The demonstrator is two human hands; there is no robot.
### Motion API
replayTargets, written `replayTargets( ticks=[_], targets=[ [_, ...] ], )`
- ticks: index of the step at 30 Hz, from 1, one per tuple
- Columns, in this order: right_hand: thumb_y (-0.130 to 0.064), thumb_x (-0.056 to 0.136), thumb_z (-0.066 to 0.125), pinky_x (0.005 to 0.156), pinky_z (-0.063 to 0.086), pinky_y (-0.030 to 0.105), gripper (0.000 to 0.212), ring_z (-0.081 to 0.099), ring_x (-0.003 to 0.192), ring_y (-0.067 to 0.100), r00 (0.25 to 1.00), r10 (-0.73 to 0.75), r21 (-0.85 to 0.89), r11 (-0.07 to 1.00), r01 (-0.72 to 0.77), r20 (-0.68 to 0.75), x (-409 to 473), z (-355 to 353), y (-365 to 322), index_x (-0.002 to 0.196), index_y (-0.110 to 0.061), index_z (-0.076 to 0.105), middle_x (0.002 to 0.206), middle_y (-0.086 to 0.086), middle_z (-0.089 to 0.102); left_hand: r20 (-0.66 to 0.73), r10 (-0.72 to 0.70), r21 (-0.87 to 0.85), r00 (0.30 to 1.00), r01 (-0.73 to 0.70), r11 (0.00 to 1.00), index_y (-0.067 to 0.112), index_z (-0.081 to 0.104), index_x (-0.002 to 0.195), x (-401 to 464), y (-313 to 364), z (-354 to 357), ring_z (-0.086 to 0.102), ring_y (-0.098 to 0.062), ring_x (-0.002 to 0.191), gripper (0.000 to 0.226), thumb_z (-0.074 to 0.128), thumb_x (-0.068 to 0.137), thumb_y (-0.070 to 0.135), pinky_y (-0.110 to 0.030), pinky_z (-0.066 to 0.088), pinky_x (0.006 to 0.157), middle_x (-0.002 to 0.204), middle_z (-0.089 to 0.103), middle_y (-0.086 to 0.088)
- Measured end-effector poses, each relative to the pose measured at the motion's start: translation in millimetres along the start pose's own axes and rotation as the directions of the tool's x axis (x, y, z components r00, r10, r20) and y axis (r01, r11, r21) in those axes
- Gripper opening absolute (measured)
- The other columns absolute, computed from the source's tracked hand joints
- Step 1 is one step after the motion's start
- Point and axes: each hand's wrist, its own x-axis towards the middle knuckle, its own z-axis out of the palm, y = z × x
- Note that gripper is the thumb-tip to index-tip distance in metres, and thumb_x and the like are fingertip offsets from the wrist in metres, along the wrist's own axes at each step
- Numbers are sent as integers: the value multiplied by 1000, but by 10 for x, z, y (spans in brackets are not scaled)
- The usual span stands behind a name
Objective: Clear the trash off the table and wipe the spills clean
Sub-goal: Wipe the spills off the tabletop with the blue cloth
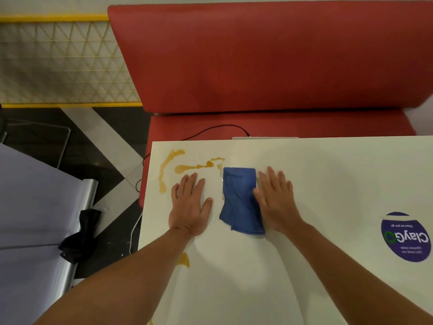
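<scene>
Both hands lie flat on the white table (316, 184), the left hand (190, 205) just below the brown spill (185, 168). The right hand (276, 200) rests beside a folded blue cloth (240, 200), its thumb on the cloth's edge.

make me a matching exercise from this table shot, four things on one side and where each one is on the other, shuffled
Things:
1. cloth
2. spill
3. sticker
4. left hand

Places:
A. right edge of the table
B. flat on the bare table, left of the cloth
C. far left corner of the table
D. between the two hands, its right edge under the thumb of the right hand

Pairs: 1-D, 2-C, 3-A, 4-B
</scene>
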Motion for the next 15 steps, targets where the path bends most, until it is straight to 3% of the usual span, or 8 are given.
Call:
replayTargets(
  ticks=[2, 4, 8, 12, 15],
  targets=[
    [-63, 95, -11, 125, -2, 53, 79, -11, 155, 33, 990, 127, -87, 988, -131, -56, -28, -86, 212, 162, -25, 4, 170, 4, -7, 9, -5, 11, 1000, 5, 1000, 19, 40, 151, -1, -6, 17, 18, -29, 153, 70, 21, 97, 59, -53, 13, 125, 164, 27, -6],
    [-56, 99, -10, 125, -3, 53, 71, -14, 155, 31, 989, 119, -174, 976, -133, -88, -67, -38, 275, 162, -25, 1, 170, 3, -9, 14, 0, 15, 1000, 0, 1000, 19, 40, 151, 0, -12, 29, 18, -29, 153, 72, 23, 96, 62, -52, 13, 125, 164, 27, -6],
    [-52, 105, 3, 126, -3, 51, 63, -13, 156, 29, 986, 111, -170, 977, -131, -123, -67, 22, 269, 162, -26, 3, 170, 2, -7, -17, 19, 28, 1000, -18, 999, 17, 42, 150, -2, -7, 47, 20, -30, 153, 77, 26, 93, 66, -53, 16, 124, 163, 30, -7],
    [-51, 106, 7, 126, -3, 51, 62, -15, 155, 28, 986, 105, -187, 974, -129, -133, -43, 43, 304, 162, -27, 1, 170, 2, -8, -13, -89, -86, 996, 87, 992, 16, 38, 151, 1, 258, 46, 11, -30, 155, 77, 30, 90, 61, -53, 5, 126, 165, 24, -9],
    [-52, 106, 10, 126, -4, 51, 63, -17, 155, 28, 986, 97, -185, 975, -122, -139, -32, 60, 319, 162, -27, 0, 170, 2, -10, -18, 67, -92, 998, -68, 993, 15, 32, 154, 31, 829, 135, 6, -33, 155, 67, 35, 94, 44, -58, 5, 124, 166, 18, -10]
  ],
)
